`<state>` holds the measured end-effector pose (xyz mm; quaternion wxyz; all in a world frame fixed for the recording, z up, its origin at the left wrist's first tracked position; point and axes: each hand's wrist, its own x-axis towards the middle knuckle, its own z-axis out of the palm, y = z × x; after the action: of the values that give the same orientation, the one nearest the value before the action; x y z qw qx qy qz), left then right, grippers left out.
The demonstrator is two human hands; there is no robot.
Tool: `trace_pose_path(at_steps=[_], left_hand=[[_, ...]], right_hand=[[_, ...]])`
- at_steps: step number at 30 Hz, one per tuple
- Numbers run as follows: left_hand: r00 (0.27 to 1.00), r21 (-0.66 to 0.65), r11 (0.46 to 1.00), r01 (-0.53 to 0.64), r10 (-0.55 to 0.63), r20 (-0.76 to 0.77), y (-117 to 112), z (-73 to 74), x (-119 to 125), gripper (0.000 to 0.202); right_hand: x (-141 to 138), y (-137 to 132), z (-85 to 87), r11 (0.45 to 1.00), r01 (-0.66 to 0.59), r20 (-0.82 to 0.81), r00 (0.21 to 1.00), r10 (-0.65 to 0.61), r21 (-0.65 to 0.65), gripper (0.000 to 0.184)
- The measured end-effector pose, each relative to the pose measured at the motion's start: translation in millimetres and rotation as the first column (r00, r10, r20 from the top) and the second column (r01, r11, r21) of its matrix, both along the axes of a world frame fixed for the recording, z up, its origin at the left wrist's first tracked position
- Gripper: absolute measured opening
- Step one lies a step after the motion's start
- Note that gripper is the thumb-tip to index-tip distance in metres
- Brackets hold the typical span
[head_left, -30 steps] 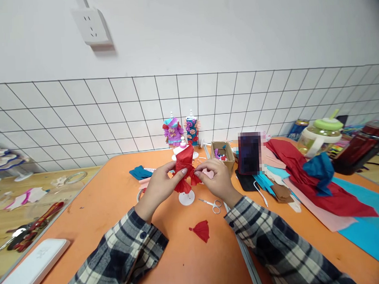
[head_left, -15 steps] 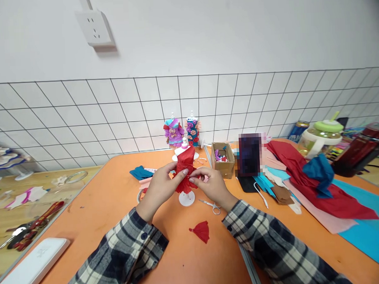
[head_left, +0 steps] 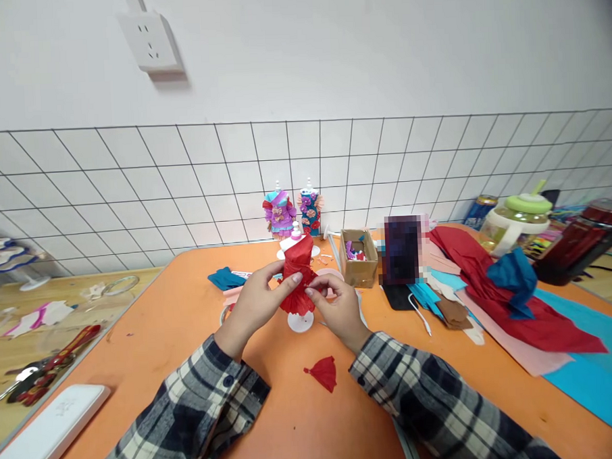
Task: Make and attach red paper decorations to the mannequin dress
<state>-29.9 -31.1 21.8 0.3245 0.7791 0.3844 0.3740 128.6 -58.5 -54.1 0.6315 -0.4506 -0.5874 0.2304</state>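
Two hands work close together: the left hand [head_left: 258, 298] grips a red dress [head_left: 299, 255], upright on a white stand [head_left: 300, 323] on the orange table [head_left: 159, 358]; a red scrap [head_left: 323, 373] lies nearer; the right hand [head_left: 341, 308] pinches the dress's edge.

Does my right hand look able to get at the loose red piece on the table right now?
Likely yes: the red piece lies uncovered, nearer you than the right hand, and nothing visible blocks the way, though that hand is busy at the red dress.
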Motion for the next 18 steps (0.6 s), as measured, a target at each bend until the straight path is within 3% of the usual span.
trace_pose_path(at_steps=[3,8,12,16,18], left_hand=[[0.997,0.048,0.998,-0.027,0.031,-0.072,-1,-0.2,2,0.034],[0.945,0.198,0.968,-0.155,0.204,-0.255,-4,-4.1,8,0.022],[0.909,0.298,0.932,-0.207,0.296,-0.294,-5,-6.0,9,0.019],[0.905,0.287,0.930,-0.230,0.313,-0.289,-4,-5.6,8,0.023],[0.908,0.261,0.934,-0.242,0.313,-0.279,-3,-5.9,8,0.026]], right_hand=[[-2,0,0.9,1.000,0.018,-0.018,1.000,-0.018,-0.012,0.008],[-5,5,0.4,0.994,0.077,0.002,0.997,-0.077,-0.072,0.009],[-5,4,4.1,0.987,0.136,0.103,0.986,-0.127,-0.084,0.008],[0,-3,6.7,0.976,0.187,0.251,0.945,-0.210,0.109,0.004],[2,-6,4.3,0.955,0.174,0.334,0.909,-0.250,0.242,0.011]])
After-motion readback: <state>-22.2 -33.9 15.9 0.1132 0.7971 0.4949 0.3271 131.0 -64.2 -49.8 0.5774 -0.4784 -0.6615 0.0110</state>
